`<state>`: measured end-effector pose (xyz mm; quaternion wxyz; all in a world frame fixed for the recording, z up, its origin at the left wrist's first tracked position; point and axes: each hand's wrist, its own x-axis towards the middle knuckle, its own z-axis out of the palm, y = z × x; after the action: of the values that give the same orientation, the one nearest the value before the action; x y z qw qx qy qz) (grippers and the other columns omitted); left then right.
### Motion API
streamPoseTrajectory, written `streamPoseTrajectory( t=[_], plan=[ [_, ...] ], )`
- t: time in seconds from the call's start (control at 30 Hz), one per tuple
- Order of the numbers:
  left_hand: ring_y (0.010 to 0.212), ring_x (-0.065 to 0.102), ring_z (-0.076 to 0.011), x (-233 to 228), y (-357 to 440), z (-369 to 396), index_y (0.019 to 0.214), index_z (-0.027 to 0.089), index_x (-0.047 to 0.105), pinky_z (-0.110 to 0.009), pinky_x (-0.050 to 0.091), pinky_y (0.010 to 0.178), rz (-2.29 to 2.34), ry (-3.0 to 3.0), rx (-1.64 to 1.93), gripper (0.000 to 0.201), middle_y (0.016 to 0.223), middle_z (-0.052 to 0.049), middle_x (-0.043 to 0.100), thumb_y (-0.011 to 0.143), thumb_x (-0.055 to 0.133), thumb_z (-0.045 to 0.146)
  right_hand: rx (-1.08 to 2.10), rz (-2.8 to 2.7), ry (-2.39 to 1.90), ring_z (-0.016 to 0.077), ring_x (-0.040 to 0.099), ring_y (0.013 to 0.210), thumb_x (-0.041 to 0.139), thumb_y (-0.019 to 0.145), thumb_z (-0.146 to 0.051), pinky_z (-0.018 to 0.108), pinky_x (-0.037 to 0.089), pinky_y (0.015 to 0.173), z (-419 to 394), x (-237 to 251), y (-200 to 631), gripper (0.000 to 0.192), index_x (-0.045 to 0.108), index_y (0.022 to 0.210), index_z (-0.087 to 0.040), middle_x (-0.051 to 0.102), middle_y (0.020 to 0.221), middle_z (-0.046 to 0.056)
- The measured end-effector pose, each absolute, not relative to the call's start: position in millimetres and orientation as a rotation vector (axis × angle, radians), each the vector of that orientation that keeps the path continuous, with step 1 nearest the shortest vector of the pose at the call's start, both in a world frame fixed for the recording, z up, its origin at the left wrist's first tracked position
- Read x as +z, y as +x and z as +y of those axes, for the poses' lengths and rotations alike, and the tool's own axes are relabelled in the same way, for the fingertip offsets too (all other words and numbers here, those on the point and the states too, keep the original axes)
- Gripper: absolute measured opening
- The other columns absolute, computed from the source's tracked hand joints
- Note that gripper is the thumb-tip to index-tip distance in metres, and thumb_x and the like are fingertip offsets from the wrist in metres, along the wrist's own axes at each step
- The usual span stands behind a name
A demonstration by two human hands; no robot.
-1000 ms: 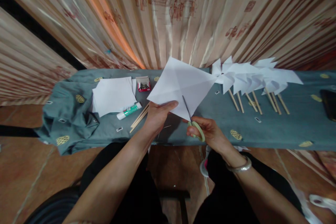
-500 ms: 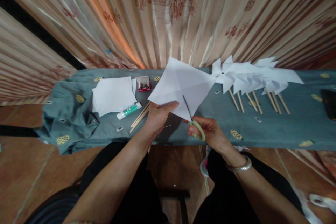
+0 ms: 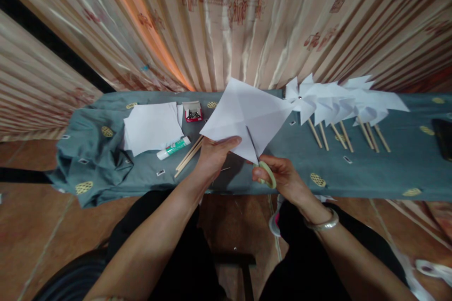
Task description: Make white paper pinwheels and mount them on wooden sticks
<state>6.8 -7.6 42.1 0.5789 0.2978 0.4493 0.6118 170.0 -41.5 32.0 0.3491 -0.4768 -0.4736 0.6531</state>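
In the head view, the step in hand looks to be cutting a creased white square sheet of paper (image 3: 254, 108) inward from its near corner. The sheet is held up over the middle of the cloth-covered table (image 3: 300, 178), a corner pointing toward the person. The left hand (image 3: 212, 160) pinches its near left edge, thumb flat on top, the other fingers mostly hidden below. The right hand (image 3: 278, 171) is curled through the green handles of the scissors (image 3: 267, 175); one blade lies over the paper, pointing toward the centre, and how far apart the blades are I cannot tell. The next move seems to call for a steady sheet, the blade kept to the crease and the left thumb clear of it.

Counted: one sheet in hand, one pair of scissors, one glue stick (image 3: 173, 148), one small red box (image 3: 193, 119) of metal tacks too small to count, and one stack of white paper (image 3: 153, 127), its number unclear. At least two bare wooden sticks (image 3: 189, 157) lie beside the left hand. The paper pinwheels (image 3: 325, 101) overlap too much for a sure count, but seven pinwheel sticks (image 3: 346, 137) show beneath them.
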Motion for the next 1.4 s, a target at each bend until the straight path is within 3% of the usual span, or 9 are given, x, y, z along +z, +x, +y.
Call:
streamPoseTrajectory(
  t=[0.37,0.5,0.6,0.83,1.07,1.23,1.4],
  plan=[
    [0.073,0.070,-0.0192,45.6,7.3,-9.1,0.102,0.020,0.071,-0.031,0.053,0.072,1.057,0.672,1.408,0.047,0.078,0.001,0.074,0.057,0.081,0.014,1.731,-1.235,-1.210,0.0100,0.051,0.051,0.087,0.057,-0.050,0.023,0.038,0.048,-42.4,25.6,171.8,0.042,0.061,0.062,-0.018,0.060,0.057,-0.002],
    [0.077,0.070,-0.0225,47.0,2.3,-5.7,0.084,0.017,0.071,-0.034,0.054,0.073,1.066,0.674,1.406,0.031,0.079,-0.004,0.075,0.055,0.083,0.017,1.779,-1.337,-1.163,0.0135,0.057,0.060,0.080,0.065,-0.058,0.027,0.047,0.057,-45.4,27.5,174.8,0.046,0.068,0.084,-0.018,0.066,0.069,0.001],
    [0.078,0.069,-0.0241,48.7,-5.8,0.8,0.073,0.014,0.068,-0.034,0.055,0.072,1.076,0.670,1.425,0.026,0.077,-0.006,0.074,0.053,0.084,0.021,1.830,-1.418,-1.143,0.0134,0.056,0.062,0.079,0.067,-0.058,0.026,0.046,0.058,-48.0,26.2,183.3,0.051,0.069,0.095,-0.016,0.066,0.071,0.002],
    [0.079,0.069,-0.0219,49.1,-28.0,14.5,0.073,0.017,0.069,-0.034,0.055,0.080,1.046,0.707,1.505,0.024,0.072,-0.002,0.072,0.053,0.081,0.016,1.977,-1.459,-1.292,0.0104,0.053,0.056,0.080,0.067,-0.057,0.023,0.041,0.054,-41.7,29.7,233.4,0.048,0.072,0.090,-0.016,0.065,0.066,0.001],
    [0.062,0.064,-0.0198,44.4,-25.5,3.6,0.064,0.016,0.071,-0.032,0.052,0.066,1.079,0.867,1.213,0.013,0.063,-0.002,0.069,0.053,0.077,0.019,1.374,-1.085,-1.358,0.0152,0.058,0.062,0.085,0.053,-0.064,0.027,0.046,0.059,-15.8,30.9,253.8,0.059,0.073,0.092,-0.022,0.070,0.070,0.002],
    [0.064,0.065,-0.0220,40.3,-12.8,-7.4,0.069,0.018,0.073,-0.033,0.051,0.066,1.108,0.928,1.075,0.019,0.063,-0.001,0.069,0.051,0.073,0.016,1.389,-1.094,-1.293,0.0139,0.056,0.062,0.087,0.048,-0.062,0.026,0.045,0.061,-9.8,32.2,238.5,0.054,0.075,0.085,-0.025,0.067,0.068,-0.002],
    [0.060,0.064,-0.0221,34.4,-8.2,-9.8,0.069,0.017,0.072,-0.033,0.050,0.062,1.154,0.956,0.974,0.019,0.060,-0.003,0.068,0.050,0.077,0.017,1.558,-1.072,-1.272,0.0144,0.060,0.061,0.091,0.047,-0.045,0.027,0.047,0.062,-12.2,37.5,221.1,0.042,0.073,0.079,-0.023,0.069,0.068,-0.003]
  ],
)
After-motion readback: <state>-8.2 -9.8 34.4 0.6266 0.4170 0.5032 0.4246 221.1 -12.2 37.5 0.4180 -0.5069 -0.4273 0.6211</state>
